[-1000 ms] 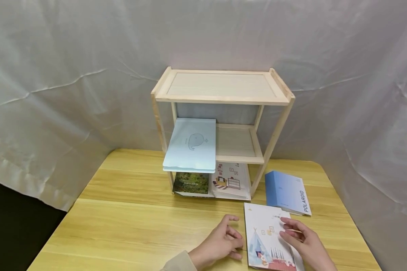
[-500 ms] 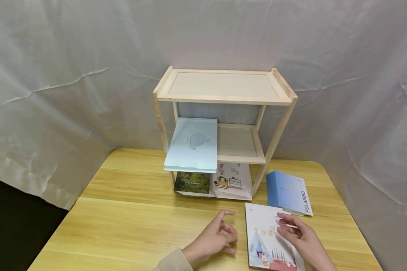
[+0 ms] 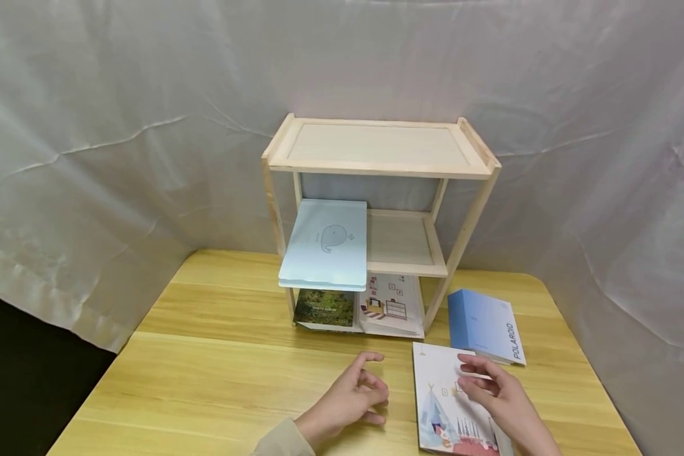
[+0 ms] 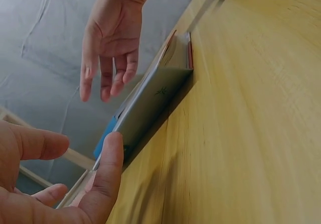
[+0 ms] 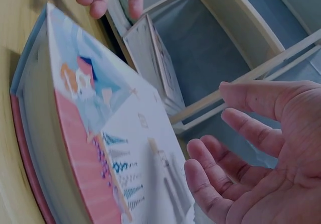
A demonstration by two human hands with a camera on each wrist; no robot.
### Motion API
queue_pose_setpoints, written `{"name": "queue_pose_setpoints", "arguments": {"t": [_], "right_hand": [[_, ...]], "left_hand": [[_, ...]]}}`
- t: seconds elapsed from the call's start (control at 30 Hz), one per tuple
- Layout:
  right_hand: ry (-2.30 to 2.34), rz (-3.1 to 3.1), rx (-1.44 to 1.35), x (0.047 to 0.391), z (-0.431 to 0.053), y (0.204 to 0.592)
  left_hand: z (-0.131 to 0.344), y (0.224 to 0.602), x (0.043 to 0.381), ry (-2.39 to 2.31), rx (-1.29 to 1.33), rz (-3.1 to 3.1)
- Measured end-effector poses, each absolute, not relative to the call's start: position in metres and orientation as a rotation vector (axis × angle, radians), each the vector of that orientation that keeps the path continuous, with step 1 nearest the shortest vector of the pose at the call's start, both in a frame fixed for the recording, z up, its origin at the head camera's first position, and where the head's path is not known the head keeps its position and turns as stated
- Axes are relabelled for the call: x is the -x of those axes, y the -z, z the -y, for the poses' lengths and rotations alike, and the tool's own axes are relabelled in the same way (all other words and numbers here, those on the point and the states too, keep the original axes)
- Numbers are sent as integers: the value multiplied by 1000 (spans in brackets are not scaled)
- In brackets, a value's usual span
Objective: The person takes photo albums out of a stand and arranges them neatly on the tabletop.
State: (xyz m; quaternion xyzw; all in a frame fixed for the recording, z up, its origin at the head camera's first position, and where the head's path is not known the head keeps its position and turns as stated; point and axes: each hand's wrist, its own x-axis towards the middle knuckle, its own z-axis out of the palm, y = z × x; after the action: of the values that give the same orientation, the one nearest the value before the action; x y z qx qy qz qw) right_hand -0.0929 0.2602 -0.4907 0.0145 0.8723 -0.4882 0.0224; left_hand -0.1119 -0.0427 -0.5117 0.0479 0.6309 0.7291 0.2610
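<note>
A thick white album with a teepee drawing lies flat on the table near its front right. Above its right side hovers my right hand, fingers loosely bent and apart from the cover, as the right wrist view also shows. To the left of the album, my left hand is over the bare wood with fingers spread and nothing in them. Its fingers stand off the album's spine side in the left wrist view. Behind the album lies a blue album marked POLAROID.
A pale wooden shelf rack stands at the back. Light blue whale-print albums jut out from its middle shelf. On the bottom shelf lie a dark green photo album and a white illustrated album. Grey cloth surrounds the table.
My left hand has moved left, away from the white album. The right hand has shifted slightly left and up over the cover. The albums stay put on the table and shelves.
</note>
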Motion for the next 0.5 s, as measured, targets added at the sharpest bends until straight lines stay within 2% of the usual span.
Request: {"name": "queue_pose_setpoints", "arguments": {"t": [0.17, 0.5], "right_hand": [[1574, -2680, -10, 92, -256, 490], [1673, -2488, -113, 93, -247, 481]], "left_hand": [[52, 515, 114, -1993, -130, -1711], [74, 509, 120, -1979, -163, -1750]]}}
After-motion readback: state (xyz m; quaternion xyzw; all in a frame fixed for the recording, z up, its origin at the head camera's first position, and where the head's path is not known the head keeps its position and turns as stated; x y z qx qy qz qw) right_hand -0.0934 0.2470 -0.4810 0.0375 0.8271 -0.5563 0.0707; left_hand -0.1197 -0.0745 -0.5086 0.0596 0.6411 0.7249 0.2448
